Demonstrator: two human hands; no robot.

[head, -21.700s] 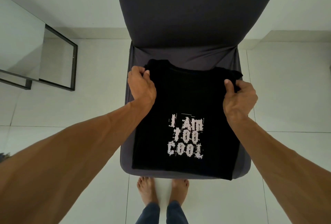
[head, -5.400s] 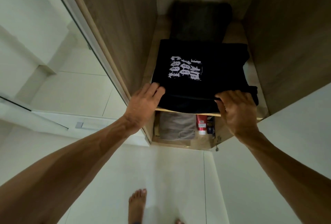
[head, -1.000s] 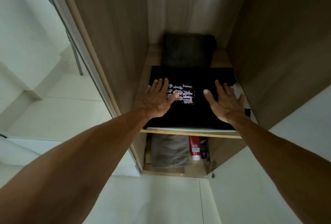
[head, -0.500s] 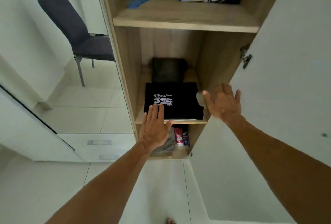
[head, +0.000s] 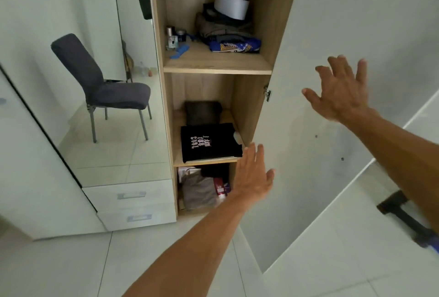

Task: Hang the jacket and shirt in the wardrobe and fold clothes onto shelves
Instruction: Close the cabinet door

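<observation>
— Head view looks into the wardrobe [head: 245, 109]; where has the black T-shirt [head: 210, 142] ended up?
— Folded flat on the middle shelf [head: 204, 162], print upward, its front edge just at the shelf lip; a dark folded garment [head: 202, 112] lies behind it, deeper in.
— And the hands?
— Both free of it; the left hand [head: 254, 175] hangs in front of the shelf's right end, its grip apart, fingers straight, holding nothing; the right hand [head: 339, 92] is up before the white door [head: 332, 23], grip apart too, fingers spread; I cannot tell whether the palm touches the panel.
— Anything in the way?
— The left hand and forearm cover part of the bottom compartment; there you still see a grey folded cloth [head: 198, 192] and a red container [head: 219, 186] beside it.
— Higher up?
— The upper shelf [head: 217, 65] carries small bottles [head: 174, 36], a blue comb [head: 180, 51], a pile of clothes [head: 226, 30] with a blue and yellow piece [head: 235, 47] in front, and a white band-shaped thing [head: 231, 4] on top.
— To the left?
— A mirror [head: 78, 144] showing a dark chair [head: 104, 87]; two white drawers [head: 131, 204] below it; pale floor tiles [head: 71, 266] all round.
</observation>
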